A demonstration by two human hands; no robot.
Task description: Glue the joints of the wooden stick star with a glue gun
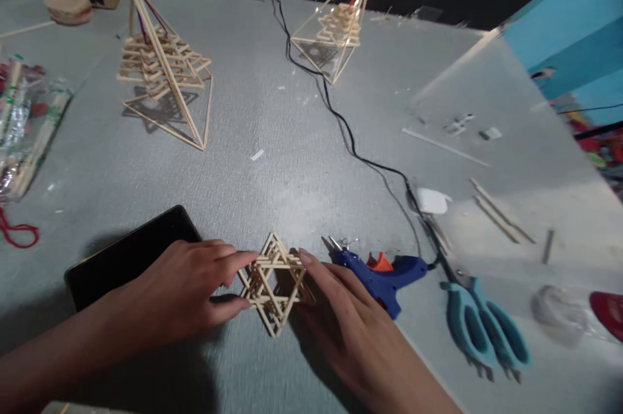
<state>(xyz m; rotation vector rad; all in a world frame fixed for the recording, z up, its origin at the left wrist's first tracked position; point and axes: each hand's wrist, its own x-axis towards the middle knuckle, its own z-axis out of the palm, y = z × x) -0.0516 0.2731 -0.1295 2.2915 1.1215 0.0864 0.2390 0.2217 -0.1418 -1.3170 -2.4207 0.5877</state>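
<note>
Between my two hands is a star-shaped frame (275, 300) of thin wooden sticks, stacked in several layers. My left hand (195, 284) grips its left side, thumb at the lower corner and index finger at the upper one. On the right side, my right hand (341, 310) holds it with the fingers along the edge; part of that hand's grip is hidden beneath. A blue glue gun (379, 274) with an orange trigger lies just beyond my right hand. Under and behind my left wrist rests a black phone (136, 255).
Two stick pyramids with layered stars inside, one purple-tied (165, 63) and one lit (341, 24), stand farther back. A black cord (350, 141) crosses the table. Teal scissors (481, 323), a white case (433, 200) and loose sticks lie right; bagged sticks (34, 135) lie left.
</note>
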